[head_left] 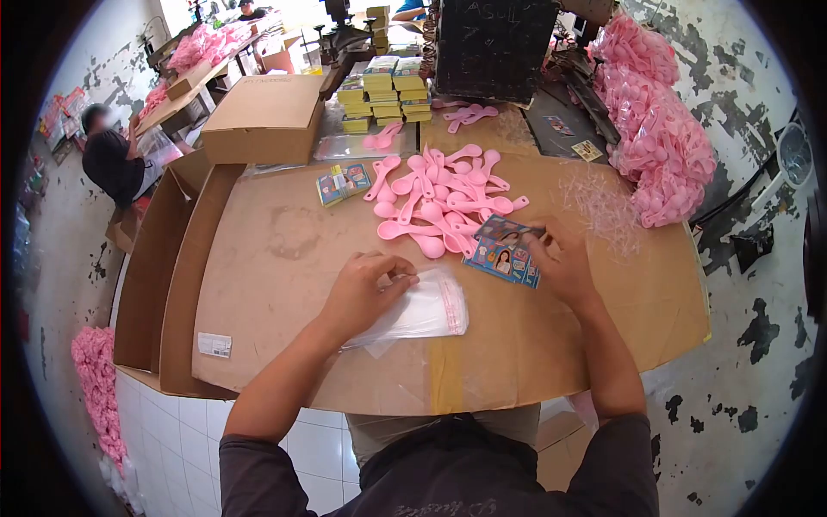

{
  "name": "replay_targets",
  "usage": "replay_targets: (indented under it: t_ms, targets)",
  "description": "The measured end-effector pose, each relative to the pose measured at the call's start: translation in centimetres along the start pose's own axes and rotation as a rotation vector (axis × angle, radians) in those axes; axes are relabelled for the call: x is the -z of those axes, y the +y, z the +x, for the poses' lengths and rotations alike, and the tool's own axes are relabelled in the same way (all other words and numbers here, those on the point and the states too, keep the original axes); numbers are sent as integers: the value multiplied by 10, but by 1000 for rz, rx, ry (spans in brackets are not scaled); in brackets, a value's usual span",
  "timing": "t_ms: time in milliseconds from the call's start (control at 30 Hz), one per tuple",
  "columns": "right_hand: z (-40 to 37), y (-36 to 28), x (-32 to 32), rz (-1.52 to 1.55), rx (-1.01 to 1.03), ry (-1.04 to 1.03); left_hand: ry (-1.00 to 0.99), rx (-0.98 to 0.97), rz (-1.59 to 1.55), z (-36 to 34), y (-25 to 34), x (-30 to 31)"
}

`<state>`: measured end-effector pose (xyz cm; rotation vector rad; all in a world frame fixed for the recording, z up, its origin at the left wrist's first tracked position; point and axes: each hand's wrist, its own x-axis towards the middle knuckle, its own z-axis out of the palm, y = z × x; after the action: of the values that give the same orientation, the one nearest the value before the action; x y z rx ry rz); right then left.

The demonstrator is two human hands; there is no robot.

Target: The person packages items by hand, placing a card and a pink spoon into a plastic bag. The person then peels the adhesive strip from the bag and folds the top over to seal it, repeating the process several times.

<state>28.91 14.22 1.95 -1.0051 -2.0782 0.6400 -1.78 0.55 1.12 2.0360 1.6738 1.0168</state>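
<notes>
My left hand (372,291) is at the stack of clear plastic bags (422,312), its fingers curled and the thumb pressed toward them at the upper left of the stack. A bag edge seems to be between the fingertips. My right hand (564,263) pinches a blue printed card (506,261) with small pictures on it; at least one more card overlaps it, low over the table. Just beyond the cards lies a loose pile of pink plastic spoons (439,194). A banded bundle of similar cards (343,184) sits left of the spoons.
The cardboard-covered table (267,293) has a closed carton (263,116) and stacked card bundles (383,86) at its back. Clear plastic scraps (603,202) lie right, beside bagged pink spoons (655,129). An open cardboard box (164,284) stands left. Another person (116,159) sits far left.
</notes>
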Motion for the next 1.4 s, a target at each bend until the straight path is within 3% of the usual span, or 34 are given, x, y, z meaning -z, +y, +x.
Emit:
replay_targets:
  t_ms: [100,133,200,233,333,433,500,600,700,800,900,1000,1100,1233,1400]
  targets:
    - [-19,-23,-32,564,-38,-263,7,100,-187,0,6,-1]
    - [-20,-23,-36,398,77,-255,22,151,-290,-1,7,-1]
    - [-19,-20,-44,62,304,-232,93,5,-298,1,-8,0]
    - [-19,-21,-42,38,295,-251,129,-68,-303,2,-14,0]
    - [-18,-25,-34,68,214,-258,-58,205,-916,0,-7,10]
    - [-18,-27,-36,378,44,-178,-155,333,-984,-2,8,11]
    - [-16,-24,-38,677,-43,-152,-180,386,-978,-3,13,5]
    - [-16,-31,-33,727,-26,-123,-207,400,-951,-6,16,-1]
    - [-18,-28,-32,660,-9,-142,-234,387,-893,-6,14,-6]
    - [-15,-29,-28,316,254,-127,-237,373,-856,-7,17,-9]
    - [-13,-38,-28,272,352,-187,-234,314,-797,-11,18,-15]
    - [-15,-50,-27,264,321,-281,-225,239,-730,-13,12,-23]
    - [-20,-51,-25,195,95,-266,-229,213,-623,-12,18,-19]
    - [-13,-31,-21,272,231,-246,-188,215,-677,-11,20,-18]
    - [-16,-45,-31,144,364,-178,-256,111,-481,-12,22,-16]
